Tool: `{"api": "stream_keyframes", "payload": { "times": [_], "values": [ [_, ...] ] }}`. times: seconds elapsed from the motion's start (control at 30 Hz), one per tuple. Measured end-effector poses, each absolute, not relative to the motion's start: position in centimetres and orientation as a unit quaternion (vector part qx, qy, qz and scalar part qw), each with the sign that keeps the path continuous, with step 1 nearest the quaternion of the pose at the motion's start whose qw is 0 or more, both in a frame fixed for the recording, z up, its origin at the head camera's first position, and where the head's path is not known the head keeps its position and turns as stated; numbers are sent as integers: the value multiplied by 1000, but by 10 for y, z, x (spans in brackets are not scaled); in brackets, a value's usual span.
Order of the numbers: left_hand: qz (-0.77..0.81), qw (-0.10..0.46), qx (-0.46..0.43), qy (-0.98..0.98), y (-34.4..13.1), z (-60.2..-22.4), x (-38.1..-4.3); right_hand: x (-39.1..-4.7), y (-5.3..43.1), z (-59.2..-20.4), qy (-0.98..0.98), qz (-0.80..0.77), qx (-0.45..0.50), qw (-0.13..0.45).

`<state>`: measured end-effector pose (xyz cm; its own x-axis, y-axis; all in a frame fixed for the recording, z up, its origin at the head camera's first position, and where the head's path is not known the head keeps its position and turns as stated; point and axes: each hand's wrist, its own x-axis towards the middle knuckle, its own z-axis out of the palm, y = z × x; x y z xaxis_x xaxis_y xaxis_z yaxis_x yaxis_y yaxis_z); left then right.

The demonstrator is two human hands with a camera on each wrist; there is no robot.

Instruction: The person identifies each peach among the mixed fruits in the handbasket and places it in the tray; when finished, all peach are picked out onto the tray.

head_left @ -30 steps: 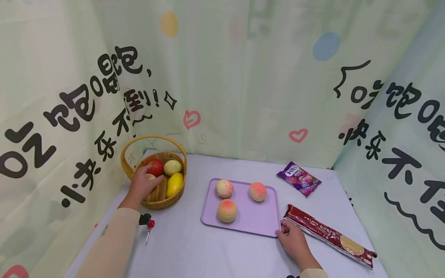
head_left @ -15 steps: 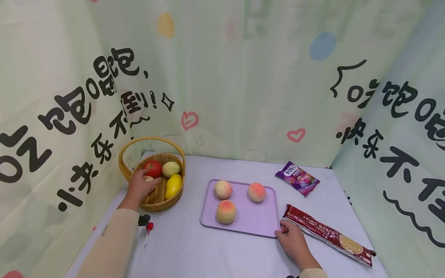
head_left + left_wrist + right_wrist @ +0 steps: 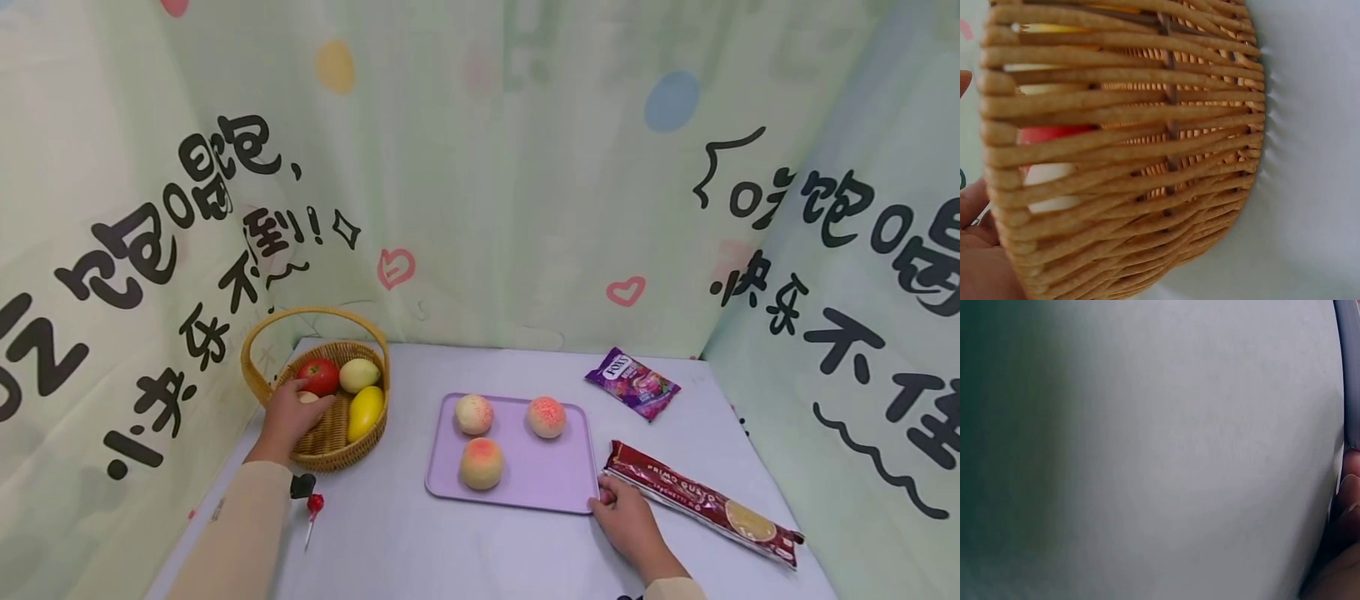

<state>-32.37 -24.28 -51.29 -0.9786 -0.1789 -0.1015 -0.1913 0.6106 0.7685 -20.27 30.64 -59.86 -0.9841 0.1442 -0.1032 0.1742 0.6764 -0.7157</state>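
In the head view my left hand (image 3: 291,421) reaches over the near left rim of the wicker basket (image 3: 326,458). Its thumb and fingers lie round a pale round fruit (image 3: 307,397), mostly hidden by the hand. Beside it in the basket are a red apple (image 3: 318,376), a pale yellow-green fruit (image 3: 359,377) and a yellow mango-shaped fruit (image 3: 365,414). My right hand (image 3: 626,517) pinches the near right corner of the lilac tray (image 3: 525,475). On the tray sit three peaches, one whitish-pink (image 3: 474,414), one coral-pink (image 3: 546,417) and one orange-topped (image 3: 481,463).
A red spaghetti packet (image 3: 701,502) lies right of the tray, close to my right hand. Behind it is a purple FOX'S candy bag (image 3: 633,383). A red lollipop (image 3: 315,503) lies near my left wrist. Printed curtains (image 3: 480,208) surround the white table (image 3: 420,550).
The head view has shifted, so everything sits slightly left, and the basket lower. Both hands keep their places, the left in the basket and the right at the tray's corner.
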Motion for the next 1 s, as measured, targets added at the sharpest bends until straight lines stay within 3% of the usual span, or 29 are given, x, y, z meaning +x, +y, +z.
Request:
{"api": "stream_keyframes", "payload": {
  "times": [0.2, 0.47, 1.0],
  "values": [
    [425, 17, -110, 898, -244, -513, -330, -203, 305, -596, 916, -391, 89, 20],
    [387, 79, -89, 914, -244, -524, -338, -202, 305, -595, 916, -389, 92, 22],
    [410, 81, -79, 905, -239, -543, -347, -201, 304, -597, 915, -390, 99, 26]
  ]
}}
